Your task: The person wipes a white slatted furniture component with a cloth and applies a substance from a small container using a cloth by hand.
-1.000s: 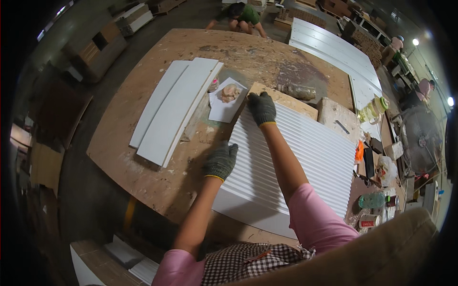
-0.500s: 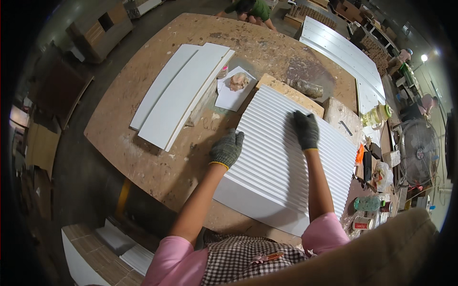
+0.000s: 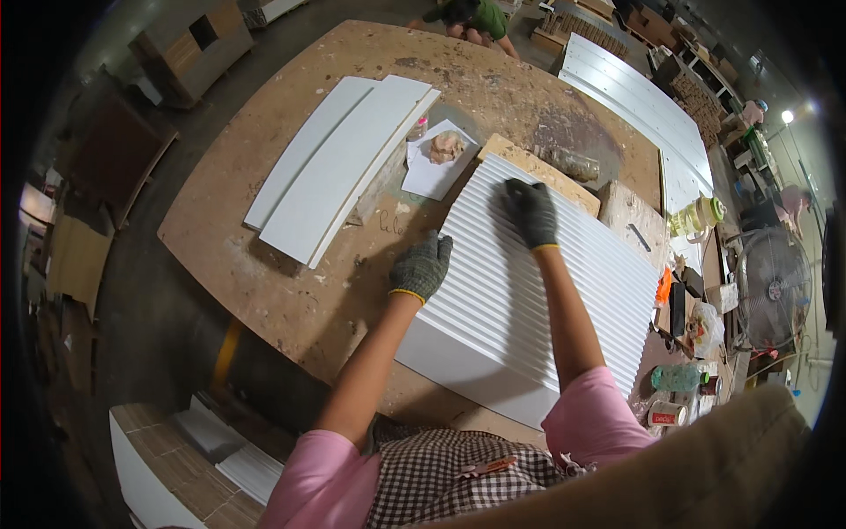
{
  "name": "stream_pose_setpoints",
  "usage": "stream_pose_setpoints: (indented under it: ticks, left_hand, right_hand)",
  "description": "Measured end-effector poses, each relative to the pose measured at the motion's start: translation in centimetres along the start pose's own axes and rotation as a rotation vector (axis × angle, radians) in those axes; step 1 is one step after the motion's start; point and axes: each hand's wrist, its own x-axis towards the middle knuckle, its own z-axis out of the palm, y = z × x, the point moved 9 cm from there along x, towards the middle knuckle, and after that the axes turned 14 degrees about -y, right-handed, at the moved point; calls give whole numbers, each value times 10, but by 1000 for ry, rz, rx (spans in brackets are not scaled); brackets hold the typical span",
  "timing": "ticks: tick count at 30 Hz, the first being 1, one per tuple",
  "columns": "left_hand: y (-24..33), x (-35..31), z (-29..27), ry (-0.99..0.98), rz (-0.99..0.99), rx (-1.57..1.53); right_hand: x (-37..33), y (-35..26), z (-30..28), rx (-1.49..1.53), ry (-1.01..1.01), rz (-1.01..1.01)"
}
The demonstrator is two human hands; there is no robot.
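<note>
Head view: where is the white ribbed panel [image 3: 493, 256]?

It lies flat on the worn brown table [image 3: 211, 189], close in front of the person, with a smooth white face along its near side.

And the hands?

Both wear dark grey knitted gloves. The left hand [image 3: 423, 267] is at the panel's left edge, fingers partly bent; whether it pinches that edge cannot be told. The right hand [image 3: 533, 214] is over the ribs toward the far side, its fingers loosely curled; how firmly it touches, or whether it has hold of anything, cannot be made out.

What crowds the panel?

A pale wooden board [image 3: 502, 157] sits against its far edge, and a whitish block [image 3: 621, 205] with a dark slim object on top stands just beside it. Past the board lies a clear jar [image 3: 568, 165].

And leftward?

White paper [image 3: 425, 181] bearing a tan lump [image 3: 447, 147] (its material is unclear), then two stacked white boards [image 3: 344, 176], slightly askew.

On the right?

A green bottle [image 3: 677, 378], a red-and-white can [image 3: 667, 413] and a plastic bag [image 3: 705, 331] cluster near the panel, with a large fan [image 3: 775, 286] farther out. Beyond the table's far edge a co-worker in a green shirt [image 3: 485, 19] bends low.
</note>
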Motion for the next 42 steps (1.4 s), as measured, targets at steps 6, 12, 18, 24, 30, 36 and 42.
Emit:
stream_pose_setpoints:
  ticks: [6, 12, 18, 24, 30, 36, 42]
  left_hand:
    - [8, 5, 6, -6, 15, -40]
    - [6, 3, 5, -40, 3, 15]
    - [7, 9, 8, -13, 28, 36]
    - [1, 3, 5, -12, 23, -45]
    - [-3, 4, 15, 48, 306, 333]
    - [15, 52, 45, 217, 504, 201]
    - [-5, 19, 11, 51, 302, 527]
  right_hand:
    - [-69, 14, -26, -265, -67, -70]
    - [9, -72, 25, -81, -40, 64]
    - [30, -69, 41, -32, -122, 14]
    - [-77, -26, -11, -226, -133, -35]
    - [-12, -88, 39, 164, 128, -160]
    - [31, -71, 35, 151, -155, 12]
    - [-111, 11, -134, 167, 396, 92]
